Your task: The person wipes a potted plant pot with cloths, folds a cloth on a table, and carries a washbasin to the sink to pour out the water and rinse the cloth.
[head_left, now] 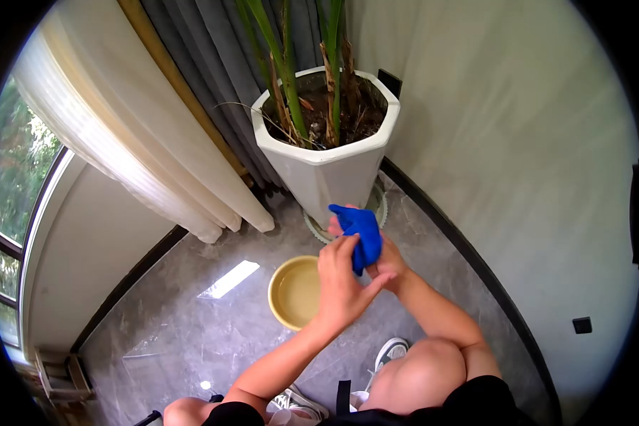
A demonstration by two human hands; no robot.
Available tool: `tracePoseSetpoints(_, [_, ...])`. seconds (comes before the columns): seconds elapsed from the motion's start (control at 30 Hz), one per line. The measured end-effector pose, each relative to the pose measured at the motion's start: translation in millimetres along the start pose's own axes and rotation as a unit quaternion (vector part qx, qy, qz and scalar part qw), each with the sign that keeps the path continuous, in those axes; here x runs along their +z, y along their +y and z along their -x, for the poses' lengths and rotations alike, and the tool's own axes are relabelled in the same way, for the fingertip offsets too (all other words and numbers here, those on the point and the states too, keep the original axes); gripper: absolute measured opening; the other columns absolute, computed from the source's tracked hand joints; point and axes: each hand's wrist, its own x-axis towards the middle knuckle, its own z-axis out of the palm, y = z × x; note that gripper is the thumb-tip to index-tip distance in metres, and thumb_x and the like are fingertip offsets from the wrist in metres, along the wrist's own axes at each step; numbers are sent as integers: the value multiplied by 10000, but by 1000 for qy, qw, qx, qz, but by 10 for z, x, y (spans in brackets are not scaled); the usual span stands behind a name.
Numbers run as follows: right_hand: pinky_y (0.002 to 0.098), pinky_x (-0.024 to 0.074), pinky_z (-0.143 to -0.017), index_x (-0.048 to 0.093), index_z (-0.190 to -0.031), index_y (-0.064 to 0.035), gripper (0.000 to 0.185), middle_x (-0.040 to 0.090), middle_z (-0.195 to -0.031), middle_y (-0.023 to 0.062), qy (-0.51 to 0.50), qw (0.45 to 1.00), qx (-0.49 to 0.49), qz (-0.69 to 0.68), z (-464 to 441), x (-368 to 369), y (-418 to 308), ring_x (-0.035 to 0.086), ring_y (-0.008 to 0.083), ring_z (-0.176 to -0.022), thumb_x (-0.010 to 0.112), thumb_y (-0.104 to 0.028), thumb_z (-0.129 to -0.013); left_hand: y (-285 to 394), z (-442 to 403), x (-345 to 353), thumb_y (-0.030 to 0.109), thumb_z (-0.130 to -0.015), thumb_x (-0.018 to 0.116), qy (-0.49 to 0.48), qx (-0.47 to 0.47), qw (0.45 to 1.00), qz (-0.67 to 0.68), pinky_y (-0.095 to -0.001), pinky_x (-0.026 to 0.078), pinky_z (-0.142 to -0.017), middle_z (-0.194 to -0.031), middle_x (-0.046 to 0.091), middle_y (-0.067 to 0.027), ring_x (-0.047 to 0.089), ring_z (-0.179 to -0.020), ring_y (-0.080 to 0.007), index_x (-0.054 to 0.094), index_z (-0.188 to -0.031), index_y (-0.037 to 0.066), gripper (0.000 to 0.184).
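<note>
A blue cloth is bunched between my two hands, in front of the white planter. My left hand presses its fingertips on the cloth's left side, with the thumb stretched to the right. Behind and under the cloth is my right hand, its palm turned up and its fingers partly hidden by the cloth. The yellow basin stands on the floor, partly covered by my left hand and wrist.
The white octagonal planter holds soil and green stalks and stands on a saucer. Pale and grey curtains hang at the left by a window. A wall curves along the right. My knees and shoes are below.
</note>
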Motion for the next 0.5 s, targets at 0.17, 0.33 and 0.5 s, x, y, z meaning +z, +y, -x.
tracePoseSetpoints(0.17, [331, 441, -1032, 320, -1516, -70, 750, 545, -1365, 94, 3, 940, -119, 319, 168, 145, -372, 548, 162, -1179, 716, -83, -880, -238, -61, 34, 40, -968, 623, 132, -146, 923, 331, -270, 457, -928, -1106, 626, -59, 593, -1031, -137, 575, -1207, 2, 247])
tracePoseSetpoints(0.33, [321, 479, -949, 358, -1496, -69, 814, 593, -1219, 57, -28, 910, -167, 379, 39, 289, -508, 579, 152, -1095, 780, -17, -802, -460, -427, -360, 55, -977, 622, 63, -173, 875, 447, -238, 491, -766, -1006, 627, -11, 584, -917, -73, 581, -1154, 6, 188])
tracePoseSetpoints(0.5, [342, 520, -854, 561, -1357, -130, 624, 602, -1136, 112, 151, 592, -461, 644, -460, 671, -599, 627, 249, -966, 798, -44, -787, -585, -964, -521, 83, -994, 631, 129, -108, 894, 416, -224, 512, -801, -1027, 687, -69, 642, -915, -105, 440, -1304, 6, 373])
